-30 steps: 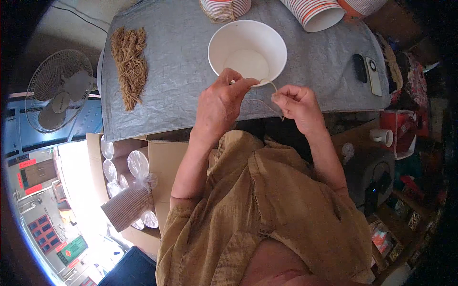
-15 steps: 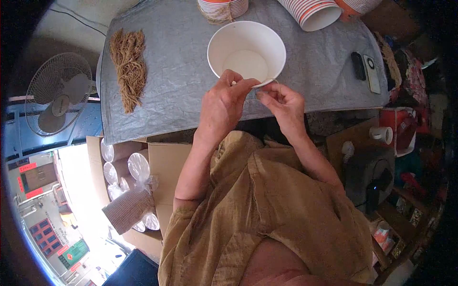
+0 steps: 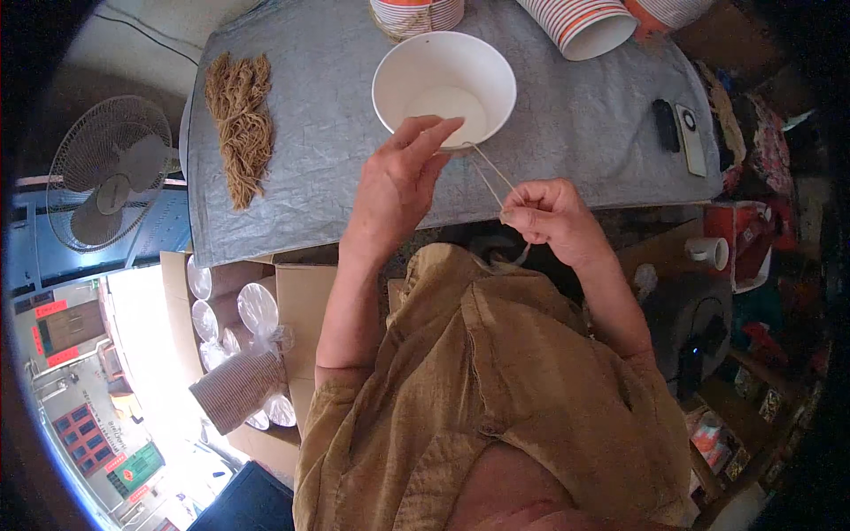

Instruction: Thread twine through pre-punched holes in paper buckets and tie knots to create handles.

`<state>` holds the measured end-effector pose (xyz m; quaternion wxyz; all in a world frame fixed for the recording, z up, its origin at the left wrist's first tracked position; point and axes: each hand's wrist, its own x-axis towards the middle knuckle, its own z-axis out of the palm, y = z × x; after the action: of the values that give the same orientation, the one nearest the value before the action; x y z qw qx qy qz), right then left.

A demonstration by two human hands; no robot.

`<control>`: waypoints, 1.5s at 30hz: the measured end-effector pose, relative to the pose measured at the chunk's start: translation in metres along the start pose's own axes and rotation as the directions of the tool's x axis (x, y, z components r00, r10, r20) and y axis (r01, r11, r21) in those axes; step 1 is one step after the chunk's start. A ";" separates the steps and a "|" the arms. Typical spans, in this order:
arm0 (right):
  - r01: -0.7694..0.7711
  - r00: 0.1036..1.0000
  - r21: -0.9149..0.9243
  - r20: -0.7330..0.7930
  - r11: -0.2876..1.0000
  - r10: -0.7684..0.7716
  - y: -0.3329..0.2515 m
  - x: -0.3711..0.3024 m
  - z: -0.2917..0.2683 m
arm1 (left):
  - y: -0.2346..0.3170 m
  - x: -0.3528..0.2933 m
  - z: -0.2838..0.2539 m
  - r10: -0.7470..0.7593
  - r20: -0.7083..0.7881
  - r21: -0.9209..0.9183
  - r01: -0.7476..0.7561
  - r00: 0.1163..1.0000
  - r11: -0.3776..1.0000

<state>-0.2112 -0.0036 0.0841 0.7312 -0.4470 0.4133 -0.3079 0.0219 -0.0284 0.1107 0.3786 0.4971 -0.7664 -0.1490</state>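
A white paper bucket (image 3: 485, 71) is at the near middle of the table, its mouth facing up toward me. My left hand (image 3: 396, 181) is at its near rim, with fingers reaching over the opening and the thumb side outside, loosely gripping the rim. From that rim a thin pale string (image 3: 489, 177) runs down in two strands to my right hand (image 3: 551, 219). The right hand pinches the string ends between thumb and forefinger, just off the table's near edge. My left fingers partly cover the bucket's near wall.
A tied bundle of brown twine (image 3: 239, 128) lies at left on the grey-covered table (image 3: 310, 177). Striped bucket stacks (image 3: 575, 22) are at the far side. A phone-like device (image 3: 691, 139) lies at right. Below left, a cardboard box (image 3: 297, 310) holds wrapped cup stacks; a fan (image 3: 111, 177) stands beyond.
My right hand has drawn back from the rim toward me and to the right, pulling the string taut. The left hand's fingers have lifted and loosened, and the bucket has shifted slightly left and away.
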 end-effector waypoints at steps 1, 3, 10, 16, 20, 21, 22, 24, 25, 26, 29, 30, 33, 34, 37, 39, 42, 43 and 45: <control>-0.005 1.000 -0.053 0.010 0.999 0.005 -0.005 -0.003 -0.001 | 0.010 0.003 -0.004 -0.061 0.099 -0.237 0.083 0.993 0.968; 0.040 0.999 -0.114 0.016 0.993 -0.039 -0.017 -0.004 0.001 | 0.023 0.009 -0.006 -0.094 0.208 -0.447 0.180 0.974 0.876; 0.168 0.985 -0.073 -0.033 0.983 -0.171 -0.044 -0.002 -0.005 | 0.019 0.030 -0.004 0.047 0.617 -0.455 0.308 0.785 0.836; 0.359 0.898 -0.149 -0.214 0.921 -0.385 -0.032 -0.001 -0.003 | 0.014 0.029 -0.001 -0.038 0.671 -0.523 0.509 0.741 0.683; 0.537 0.771 -0.373 -0.146 0.757 -0.620 -0.022 0.004 -0.003 | 0.013 0.027 0.001 -0.049 0.667 -0.544 0.530 0.744 0.650; 0.537 0.772 -0.373 -0.146 0.757 -0.619 -0.024 0.003 -0.003 | 0.013 0.027 0.001 -0.050 0.666 -0.544 0.531 0.744 0.650; 0.515 0.788 -0.392 -0.134 0.762 -0.601 -0.026 0.002 -0.003 | 0.013 0.027 0.002 -0.048 0.658 -0.544 0.519 0.752 0.659; 0.493 0.804 -0.410 -0.123 0.768 -0.582 -0.028 0.001 -0.002 | 0.014 0.026 0.002 -0.048 0.650 -0.544 0.508 0.759 0.668; 0.481 0.802 -0.439 -0.129 0.759 -0.583 -0.028 0.002 -0.001 | 0.015 0.026 0.002 -0.051 0.648 -0.539 0.505 0.760 0.674; 0.468 0.800 -0.469 -0.136 0.749 -0.585 -0.028 0.003 -0.001 | 0.015 0.027 0.002 -0.052 0.646 -0.536 0.501 0.761 0.680; 0.440 0.817 -0.477 -0.139 0.760 -0.560 -0.030 0.002 -0.001 | 0.012 0.027 0.002 -0.035 0.655 -0.534 0.495 0.755 0.686; 0.440 0.817 -0.478 -0.137 0.760 -0.560 -0.030 0.003 -0.001 | 0.011 0.026 0.003 -0.036 0.653 -0.534 0.495 0.756 0.685; 0.452 0.808 -0.438 -0.168 0.777 -0.565 -0.031 0.004 0.000 | 0.009 0.024 0.006 -0.041 0.605 -0.599 0.489 0.795 0.634; 0.456 0.810 -0.438 -0.157 0.775 -0.565 -0.032 0.005 0.000 | 0.007 0.024 0.005 -0.041 0.608 -0.604 0.496 0.793 0.623; 0.482 0.792 -0.439 -0.151 0.758 -0.591 -0.031 0.009 0.001 | 0.005 0.024 0.007 -0.038 0.618 -0.619 0.516 0.785 0.592; 0.505 0.772 -0.441 -0.155 0.742 -0.617 -0.032 0.010 0.002 | 0.005 0.024 0.007 -0.037 0.625 -0.627 0.529 0.780 0.572; 0.455 0.799 -0.443 -0.179 0.772 -0.574 -0.039 0.009 0.005 | 0.005 0.022 0.004 -0.035 0.612 -0.642 0.523 0.790 0.561; 0.404 0.842 -0.358 -0.213 0.842 -0.495 -0.043 0.008 0.007 | 0.003 0.021 0.004 -0.032 0.588 -0.658 0.501 0.808 0.562; 0.348 0.877 -0.270 -0.244 0.898 -0.413 -0.043 0.008 0.008 | 0.002 0.019 0.006 -0.022 0.565 -0.674 0.477 0.825 0.564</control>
<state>-0.2037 -0.0250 0.1230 0.5324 -0.5460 0.4525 -0.4623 0.0121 -0.0448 0.1156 0.3219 0.3279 -0.6064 -0.6489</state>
